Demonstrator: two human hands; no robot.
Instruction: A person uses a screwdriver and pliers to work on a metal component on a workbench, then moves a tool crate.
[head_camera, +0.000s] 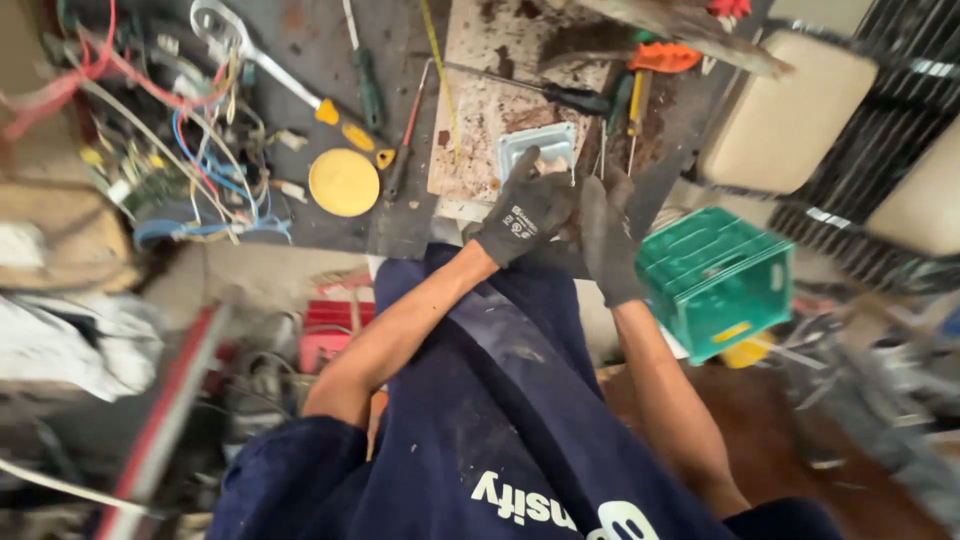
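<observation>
Nearest, on the dark blue shirt (500, 440), big white print low at the front. Further up, two bare arms ending in dark grey gloves. On the back of the left hand (525, 210), a small white label patch. Left grip curled round the lower edge of the small square silver metal plate (540, 148), holding it just over the near edge of the dark desk (310, 40). Right hand (608, 240) just beside, fingers up; cannot tell if clenched or loose.

Just right of that, a green plastic crate (715, 280) tipped on its side, with a yellow slot-shaped tag low on one wall. Behind the plate, a stained pale board (490, 95). Left of it, a round yellow disc (343, 182), then a tangle of red, blue and white wires (180, 150).

Might slip and drop, with such a thin hold on one edge. Might also cut through a glove on a sharp corner.
</observation>
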